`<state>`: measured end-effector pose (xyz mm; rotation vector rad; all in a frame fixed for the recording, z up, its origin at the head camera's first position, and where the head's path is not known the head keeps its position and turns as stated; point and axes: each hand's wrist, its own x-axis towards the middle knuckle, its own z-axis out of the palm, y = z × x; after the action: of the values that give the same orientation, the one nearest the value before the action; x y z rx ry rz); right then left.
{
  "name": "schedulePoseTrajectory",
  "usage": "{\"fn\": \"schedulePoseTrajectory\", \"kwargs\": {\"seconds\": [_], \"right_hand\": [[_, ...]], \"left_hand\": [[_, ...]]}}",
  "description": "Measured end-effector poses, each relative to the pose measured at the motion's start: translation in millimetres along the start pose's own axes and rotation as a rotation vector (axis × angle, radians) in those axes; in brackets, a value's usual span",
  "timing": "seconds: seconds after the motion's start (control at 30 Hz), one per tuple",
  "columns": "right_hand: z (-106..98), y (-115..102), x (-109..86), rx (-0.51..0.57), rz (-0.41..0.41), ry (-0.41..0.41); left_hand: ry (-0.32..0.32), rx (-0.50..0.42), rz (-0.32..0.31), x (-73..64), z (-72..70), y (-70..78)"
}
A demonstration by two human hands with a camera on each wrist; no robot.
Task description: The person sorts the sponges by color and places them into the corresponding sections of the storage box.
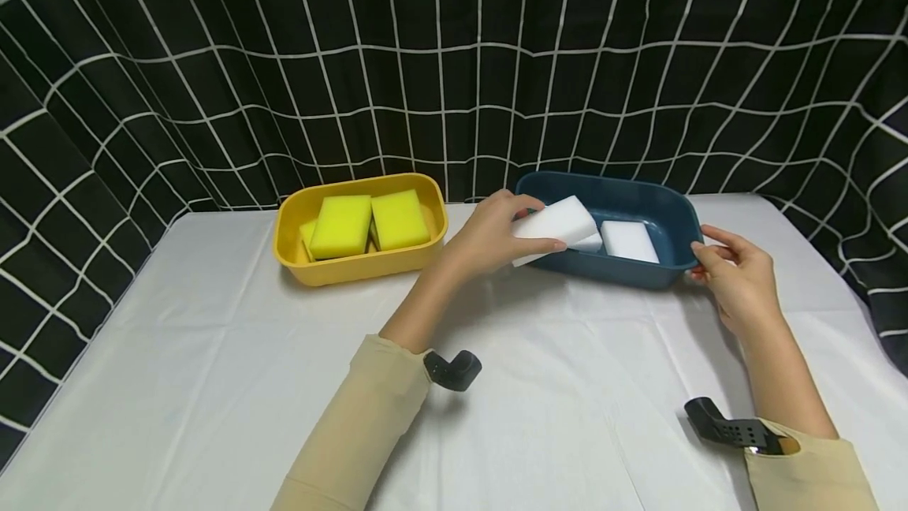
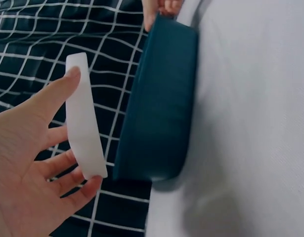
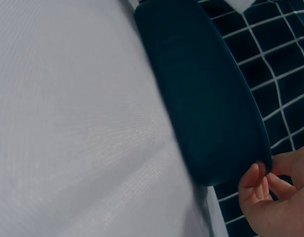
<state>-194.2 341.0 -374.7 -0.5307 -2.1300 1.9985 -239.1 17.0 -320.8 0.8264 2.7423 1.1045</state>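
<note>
In the head view, my left hand grips a white sponge over the left end of a dark blue bin. The left wrist view shows the thumb on one edge of this sponge and fingertips along the opposite side. My right hand pinches the bin's rim at its right end, thumb and fingers on either side in the right wrist view. Inside the blue bin lies a flat white sponge. Another white piece shows partly beneath the held sponge.
A yellow bin holding several yellow sponges stands to the left. Both bins rest toward the back of a table with a white cloth. Behind hangs a black curtain with a white grid.
</note>
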Motion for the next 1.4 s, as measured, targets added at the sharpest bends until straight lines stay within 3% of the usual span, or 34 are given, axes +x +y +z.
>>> {"fn": "schedulePoseTrajectory", "kwargs": {"seconds": [0.17, 0.47, 0.6, 0.9, 1.17, 1.4], "right_hand": [[-1, 0, -0.5, -0.024, 0.007, 0.008], [1, 1, 0.1, 0.032, -0.013, -0.012], [0, 2, 0.0, 0.041, -0.019, -0.017], [0, 0, 1.4, -0.009, -0.014, -0.001], [-1, 1, 0.9, -0.029, 0.001, -0.003], [-1, 2, 0.7, 0.005, -0.012, -0.025]], "left_hand": [[0.014, 0.052, -0.006, 14.2, 4.1, 12.0], [0.021, 0.345, -0.049, 39.4, 18.2, 37.6], [0.027, 0.408, -0.06, 49.8, 25.3, 50.3], [0.04, 0.416, -0.106, 68.0, 39.7, 73.3], [0.042, 0.43, -0.136, 79.7, 59.6, 82.7], [0.068, 0.422, -0.202, 86.3, 73.7, 85.8]]}}
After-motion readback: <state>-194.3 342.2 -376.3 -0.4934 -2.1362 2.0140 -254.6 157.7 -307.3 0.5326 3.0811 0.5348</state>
